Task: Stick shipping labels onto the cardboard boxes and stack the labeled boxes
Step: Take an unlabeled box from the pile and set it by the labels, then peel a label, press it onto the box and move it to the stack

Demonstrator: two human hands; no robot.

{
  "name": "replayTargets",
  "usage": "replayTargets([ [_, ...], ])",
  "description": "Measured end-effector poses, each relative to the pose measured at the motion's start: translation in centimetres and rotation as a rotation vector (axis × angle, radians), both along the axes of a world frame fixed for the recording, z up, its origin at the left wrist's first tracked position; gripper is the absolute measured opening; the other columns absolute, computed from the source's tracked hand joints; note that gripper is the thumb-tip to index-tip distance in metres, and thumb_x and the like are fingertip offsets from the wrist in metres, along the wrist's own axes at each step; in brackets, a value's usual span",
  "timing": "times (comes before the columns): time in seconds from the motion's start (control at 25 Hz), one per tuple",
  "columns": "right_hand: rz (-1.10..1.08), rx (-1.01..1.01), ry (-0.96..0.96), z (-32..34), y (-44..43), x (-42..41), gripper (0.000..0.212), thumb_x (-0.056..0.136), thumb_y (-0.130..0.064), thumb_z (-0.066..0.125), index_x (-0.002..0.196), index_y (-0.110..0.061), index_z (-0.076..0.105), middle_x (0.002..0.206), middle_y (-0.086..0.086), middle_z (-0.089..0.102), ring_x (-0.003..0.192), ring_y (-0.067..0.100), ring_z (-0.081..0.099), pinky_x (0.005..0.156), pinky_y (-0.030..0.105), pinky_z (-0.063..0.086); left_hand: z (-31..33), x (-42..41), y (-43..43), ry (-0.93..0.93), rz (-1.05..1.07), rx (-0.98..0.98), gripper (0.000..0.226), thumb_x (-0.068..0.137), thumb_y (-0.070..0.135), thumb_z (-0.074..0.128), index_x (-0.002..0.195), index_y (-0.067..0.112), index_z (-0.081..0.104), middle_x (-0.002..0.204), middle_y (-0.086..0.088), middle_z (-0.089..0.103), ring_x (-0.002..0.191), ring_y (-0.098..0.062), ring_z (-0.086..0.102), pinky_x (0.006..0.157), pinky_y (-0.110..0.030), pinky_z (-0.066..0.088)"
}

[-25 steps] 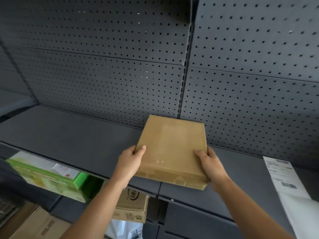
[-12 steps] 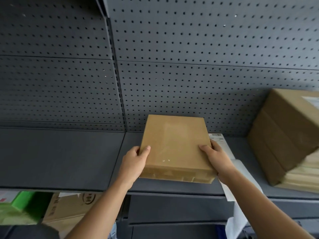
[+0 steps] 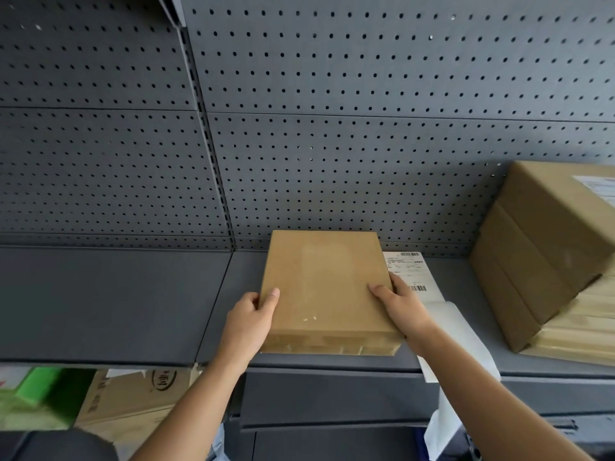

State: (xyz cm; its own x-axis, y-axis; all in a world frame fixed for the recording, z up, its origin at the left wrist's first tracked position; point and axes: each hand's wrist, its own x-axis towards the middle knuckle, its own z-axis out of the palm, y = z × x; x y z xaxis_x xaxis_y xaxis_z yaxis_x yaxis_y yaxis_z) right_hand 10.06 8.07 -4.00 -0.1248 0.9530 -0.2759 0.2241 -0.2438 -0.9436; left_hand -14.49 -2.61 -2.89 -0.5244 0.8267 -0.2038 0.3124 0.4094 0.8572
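- The left hand (image 3: 248, 322) grips the left edge of the plain cardboard box (image 3: 324, 284), thumb on top and fingers wrapped round the side.
- The right hand (image 3: 401, 304) grips the right edge the same way, with its forearm reaching in from the lower right.
- The box lies flat and level over the front of the grey shelf (image 3: 100, 304).
- A strip of shipping labels (image 3: 411, 274) lies just right of the box.
- A stack of boxes (image 3: 545, 254) stands further right, the top one labelled.

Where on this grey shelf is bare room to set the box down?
Bare shelf lies left of the box, back to the pegboard. Right is crowded: the label sheet lies beside the box, then the stacked boxes.
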Motion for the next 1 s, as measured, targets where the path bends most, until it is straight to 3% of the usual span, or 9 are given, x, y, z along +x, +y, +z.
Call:
replayTargets([
  [0.2, 0.012, 0.003, 0.013, 0.0, -0.2, 0.0, 0.039, 0.095, -0.032, 0.062, 0.132, -0.027, 0.052, 0.117, -0.007, 0.068, 0.102, 0.015, 0.067, 0.092, 0.036, 0.054, -0.5, 0.3, -0.1, 0.072, 0.022, -0.005, 0.042, 0.095, 0.056, 0.054, 0.103, 0.016, 0.064, 0.084, -0.002, 0.069, 0.075, -0.018, 0.065, 0.062, -0.032, 0.048],
  [0.28, 0.025, 0.036, -0.013, 0.3, -0.3, 0.2, 0.039, 0.098, -0.033, 0.057, 0.136, -0.028, 0.048, 0.121, -0.009, 0.064, 0.106, 0.012, 0.064, 0.09, 0.03, 0.05, -0.6, 0.2, 0.0, 0.161, 0.019, 0.016, 0.044, 0.095, 0.054, 0.056, 0.121, 0.019, 0.06, 0.099, 0.004, 0.071, 0.09, -0.018, 0.067, 0.073, -0.035, 0.054],
  [0.4, 0.004, 0.158, -0.122, 0.7, -0.2, 2.0, 0.041, 0.102, -0.032, 0.049, 0.143, -0.027, 0.046, 0.138, -0.01, 0.054, 0.124, 0.01, 0.051, 0.102, 0.028, 0.037, 0.4, 0.8, 0.5, 0.35, 0.001, 0.134, 0.052, 0.097, 0.042, 0.06, 0.143, 0.021, 0.045, 0.139, 0.003, 0.06, 0.122, -0.024, 0.06, 0.092, -0.04, 0.052],
  [0.52, -0.008, 0.303, -0.342, 1.2, 0.1, 5.3, 0.04, 0.102, -0.026, 0.049, 0.142, -0.026, 0.048, 0.147, -0.007, 0.048, 0.131, 0.011, 0.045, 0.106, 0.026, 0.033, 2.4, 2.9, 1.6, 0.437, -0.101, 0.254, 0.049, 0.099, 0.036, 0.057, 0.144, 0.025, 0.044, 0.147, 0.009, 0.053, 0.126, -0.02, 0.057, 0.097, -0.039, 0.048],
  [0.68, 0.083, 0.344, -0.593, 0.4, 0.4, 9.4, 0.048, 0.099, -0.016, 0.053, 0.146, -0.022, 0.044, 0.152, 0.001, 0.042, 0.137, 0.02, 0.043, 0.106, 0.024, 0.031, 3.3, 7.0, 3.8, 0.35, -0.362, 0.325, 0.045, 0.101, 0.036, 0.055, 0.144, 0.032, 0.045, 0.145, 0.02, 0.051, 0.119, -0.004, 0.054, 0.103, -0.028, 0.043],
  [0.84, 0.305, 0.208, -0.846, -2.8, 0.5, 12.8, 0.062, 0.098, -0.023, 0.056, 0.154, -0.025, 0.03, 0.163, 0.001, 0.026, 0.152, 0.026, 0.014, 0.123, 0.042, 0.017, 3.4, 12.3, 6.0, 0.112, -0.575, 0.39, 0.032, 0.1, 0.024, 0.059, 0.132, 0.024, 0.057, 0.131, 0.014, 0.064, 0.121, 0.002, 0.057, 0.11, -0.023, 0.043],
  [0.92, 0.289, 0.214, -0.898, -4.1, 0.5, 13.6, 0.058, 0.098, -0.025, 0.055, 0.152, -0.026, 0.034, 0.158, 0.001, 0.035, 0.147, 0.027, 0.025, 0.12, 0.043, 0.025, 3.5, 14.6, 6.7, 0.04, -0.641, 0.377, 0.027, 0.1, 0.022, 0.059, 0.128, 0.02, 0.06, 0.123, 0.013, 0.067, 0.114, 0.003, 0.061, 0.102, -0.018, 0.047],
  [1.0, 0.212, 0.312, -0.95, -4.5, 0.4, 13.6, 0.048, 0.097, -0.023, 0.056, 0.144, -0.027, 0.047, 0.141, 0.001, 0.049, 0.13, 0.025, 0.043, 0.107, 0.039, 0.041, 3.2, 16.2, 7.4, 0.012, -0.668, 0.359, 0.022, 0.1, 0.023, 0.059, 0.122, 0.021, 0.063, 0.116, 0.012, 0.07, 0.107, 0.002, 0.064, 0.095, -0.018, 0.05],
])
